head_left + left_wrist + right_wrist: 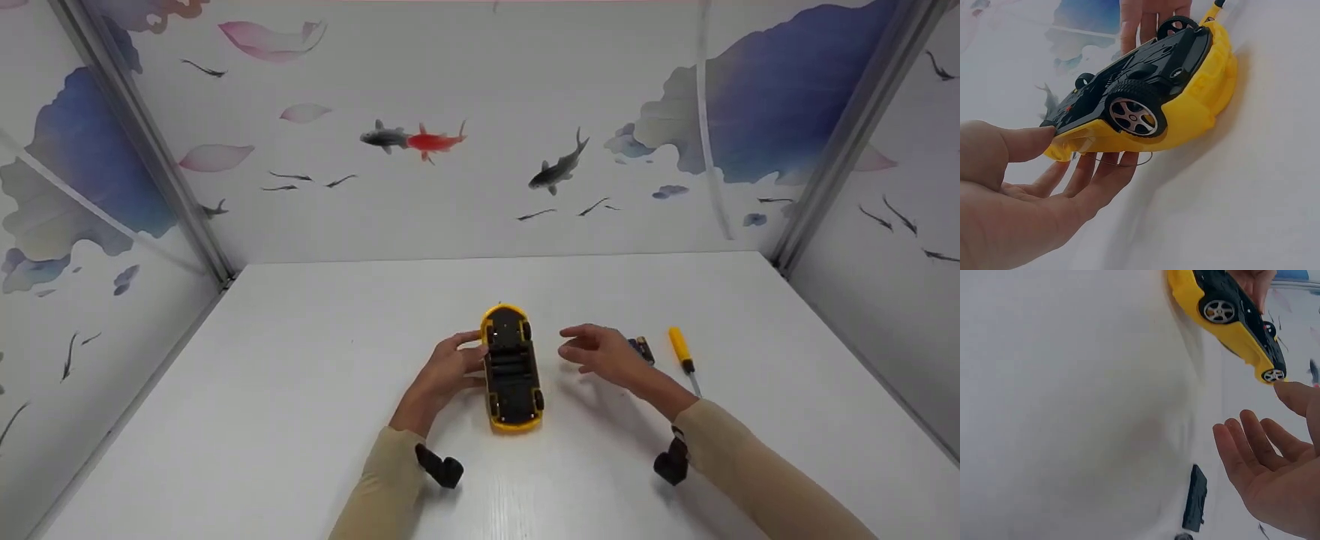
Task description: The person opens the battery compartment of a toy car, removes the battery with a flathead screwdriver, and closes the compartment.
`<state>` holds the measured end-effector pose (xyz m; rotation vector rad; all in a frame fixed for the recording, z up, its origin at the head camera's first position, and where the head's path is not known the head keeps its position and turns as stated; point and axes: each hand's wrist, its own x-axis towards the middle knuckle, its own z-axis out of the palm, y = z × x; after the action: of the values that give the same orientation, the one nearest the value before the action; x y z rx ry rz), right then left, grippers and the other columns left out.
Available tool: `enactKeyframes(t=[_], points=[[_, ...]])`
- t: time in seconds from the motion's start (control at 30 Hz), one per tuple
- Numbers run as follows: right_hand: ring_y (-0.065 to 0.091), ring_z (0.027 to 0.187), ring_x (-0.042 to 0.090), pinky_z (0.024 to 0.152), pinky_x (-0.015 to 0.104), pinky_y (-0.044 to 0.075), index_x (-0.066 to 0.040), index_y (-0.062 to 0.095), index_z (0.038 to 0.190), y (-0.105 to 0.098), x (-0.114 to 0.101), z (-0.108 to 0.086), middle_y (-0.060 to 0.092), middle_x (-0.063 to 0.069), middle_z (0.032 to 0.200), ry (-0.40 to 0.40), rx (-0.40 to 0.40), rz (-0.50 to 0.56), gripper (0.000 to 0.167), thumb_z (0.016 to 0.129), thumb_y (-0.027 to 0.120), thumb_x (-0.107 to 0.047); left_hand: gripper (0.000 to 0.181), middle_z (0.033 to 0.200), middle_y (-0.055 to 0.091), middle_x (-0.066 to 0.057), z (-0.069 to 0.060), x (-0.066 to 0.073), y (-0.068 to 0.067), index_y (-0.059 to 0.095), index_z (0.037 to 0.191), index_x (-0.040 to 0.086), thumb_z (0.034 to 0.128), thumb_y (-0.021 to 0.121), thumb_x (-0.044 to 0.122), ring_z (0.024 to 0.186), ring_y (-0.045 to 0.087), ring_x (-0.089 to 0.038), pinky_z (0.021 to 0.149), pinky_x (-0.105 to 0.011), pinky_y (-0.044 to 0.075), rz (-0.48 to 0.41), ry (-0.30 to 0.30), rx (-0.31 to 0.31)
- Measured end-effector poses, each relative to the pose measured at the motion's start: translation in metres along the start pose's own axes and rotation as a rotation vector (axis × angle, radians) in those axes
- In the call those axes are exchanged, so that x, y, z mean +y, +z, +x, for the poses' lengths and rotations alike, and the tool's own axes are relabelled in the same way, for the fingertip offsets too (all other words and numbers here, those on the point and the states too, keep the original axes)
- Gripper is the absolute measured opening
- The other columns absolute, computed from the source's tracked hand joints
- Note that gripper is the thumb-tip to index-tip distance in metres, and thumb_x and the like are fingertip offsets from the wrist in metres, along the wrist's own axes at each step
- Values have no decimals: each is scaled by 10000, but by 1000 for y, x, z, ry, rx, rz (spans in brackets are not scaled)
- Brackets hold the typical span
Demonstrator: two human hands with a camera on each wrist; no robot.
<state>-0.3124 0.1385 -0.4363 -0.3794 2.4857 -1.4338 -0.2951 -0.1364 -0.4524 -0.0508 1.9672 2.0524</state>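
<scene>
A yellow toy car [512, 367] is turned over, its black underside and wheels facing up, with an open recess in the middle. My left hand [450, 371] grips it by its left side; in the left wrist view the thumb lies on the underside edge and the fingers are beneath the yellow body [1185, 121]. A thin wire [1140, 165] loops out below the body by the fingertips. To the right of the car, my right hand [604, 356] is held apart from it, fingers loosely bent and holding nothing.
A screwdriver [679, 349] with a yellow handle lies on the white table [300, 420] to the right. Partly behind the right hand is a small dark object [643, 350]. The right wrist view shows a flat black piece [1195, 498] on the table. Printed panels enclose the table.
</scene>
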Motion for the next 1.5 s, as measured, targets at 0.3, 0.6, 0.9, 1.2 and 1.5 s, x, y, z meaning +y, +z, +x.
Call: enactKeyframes(t=[0.3, 0.6, 0.9, 1.2, 1.5], points=[[634, 1130, 314, 968, 452, 556, -18, 573, 1363, -35, 4, 10, 676, 181, 1223, -89, 22, -266, 414, 977, 643, -152, 493, 1348, 620, -188, 1, -2, 0, 377, 1504, 48, 1048, 505, 187, 1145, 648, -250, 966, -427, 553, -44, -12, 19], [563, 1234, 409, 1036, 556, 482, 17, 566, 1361, -48, 13, 18, 629, 238, 1290, -126, 31, -450, 405, 974, 619, -89, 493, 1364, 602, -201, 2, -4, 1, 352, 1513, 41, 1062, 470, 201, 1159, 642, -257, 988, -431, 540, -39, -15, 35], [533, 1244, 454, 1043, 571, 467, 54, 564, 1351, -55, 24, 29, 566, 289, 1319, -97, -2, -559, 419, 976, 630, -120, 494, 1387, 587, -205, 4, -5, 0, 364, 1516, 49, 1060, 472, 206, 1169, 637, -259, 981, -438, 544, -45, -12, 52], [453, 1323, 481, 1103, 589, 407, 74, 511, 1399, -60, 29, 40, 515, 306, 1382, 11, -46, -639, 539, 972, 661, -219, 475, 1411, 556, -215, 6, -5, 0, 372, 1513, 60, 1062, 464, 175, 1191, 609, -272, 1000, -443, 529, -104, -16, 54], [544, 1100, 412, 990, 589, 439, 42, 668, 1231, -52, 34, 46, 597, 261, 1198, 23, -2, -788, 410, 951, 690, -256, 478, 1386, 578, -200, 4, -5, 2, 373, 1508, 75, 1061, 484, 203, 1165, 623, -248, 994, -410, 533, -113, -20, 48]])
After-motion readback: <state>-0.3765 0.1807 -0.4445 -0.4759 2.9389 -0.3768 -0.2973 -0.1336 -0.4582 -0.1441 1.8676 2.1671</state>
